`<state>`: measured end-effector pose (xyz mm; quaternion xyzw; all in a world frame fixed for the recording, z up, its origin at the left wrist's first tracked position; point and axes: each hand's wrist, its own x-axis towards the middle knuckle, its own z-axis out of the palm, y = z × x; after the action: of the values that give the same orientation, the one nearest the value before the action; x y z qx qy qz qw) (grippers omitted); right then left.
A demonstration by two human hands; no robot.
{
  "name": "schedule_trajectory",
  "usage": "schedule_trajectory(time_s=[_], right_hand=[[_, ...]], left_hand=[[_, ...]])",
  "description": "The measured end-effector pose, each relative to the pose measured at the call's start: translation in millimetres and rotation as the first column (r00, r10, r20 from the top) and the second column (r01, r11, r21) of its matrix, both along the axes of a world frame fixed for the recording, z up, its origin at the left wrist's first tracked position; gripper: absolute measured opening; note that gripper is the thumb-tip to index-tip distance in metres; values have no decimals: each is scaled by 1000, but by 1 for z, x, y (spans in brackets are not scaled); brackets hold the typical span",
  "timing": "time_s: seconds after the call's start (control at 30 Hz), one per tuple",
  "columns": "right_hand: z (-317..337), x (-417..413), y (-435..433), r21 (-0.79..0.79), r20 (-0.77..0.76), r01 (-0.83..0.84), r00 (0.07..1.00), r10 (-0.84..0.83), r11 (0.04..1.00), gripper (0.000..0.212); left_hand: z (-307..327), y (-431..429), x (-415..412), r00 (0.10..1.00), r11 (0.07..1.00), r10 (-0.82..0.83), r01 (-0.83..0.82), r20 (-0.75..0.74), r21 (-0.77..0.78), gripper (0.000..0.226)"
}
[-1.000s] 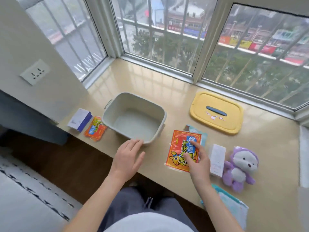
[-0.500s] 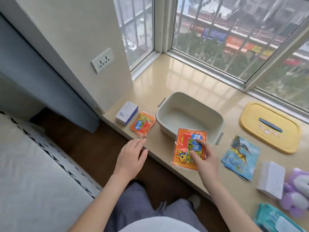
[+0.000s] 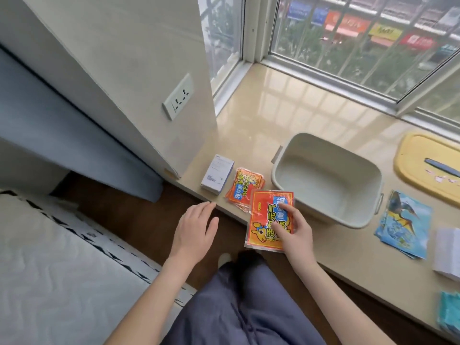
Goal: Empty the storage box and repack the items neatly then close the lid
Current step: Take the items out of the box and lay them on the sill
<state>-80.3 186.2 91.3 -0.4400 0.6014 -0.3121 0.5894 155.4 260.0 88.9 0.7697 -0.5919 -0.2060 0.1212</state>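
Fingers (image 3: 288, 211) of the right hand (image 3: 297, 232), clamped on a big orange packet (image 3: 263, 217), have carried it from the empty box's (image 3: 328, 185) right side to its front-left corner, overlapping smaller orange packets (image 3: 245, 188), while the left hand (image 3: 194, 230) hovers flat and relaxed farther left, suggesting like items are being grouped before repacking.

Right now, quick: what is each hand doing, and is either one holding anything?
Left hand: open, holding nothing.
Right hand: holds the orange packet.
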Motion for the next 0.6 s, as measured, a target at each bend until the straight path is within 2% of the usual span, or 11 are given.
schedule_trajectory(time_s=[0.3, 0.5, 0.6], right_hand=[[-51, 39, -42, 83, -9, -64, 998, 65, 994, 39], [-95, 75, -57, 115, -40, -43, 998, 48, 992, 42], [-123, 89, -67, 138, -45, 34, 999, -28, 990, 41]], left_hand=[[-37, -64, 22, 1000, 999, -6, 6, 2, 43, 61], [-73, -111, 50, 996, 996, -84, 83, 15, 38, 42], [-108, -138, 64, 991, 990, -135, 134, 17, 38, 41]])
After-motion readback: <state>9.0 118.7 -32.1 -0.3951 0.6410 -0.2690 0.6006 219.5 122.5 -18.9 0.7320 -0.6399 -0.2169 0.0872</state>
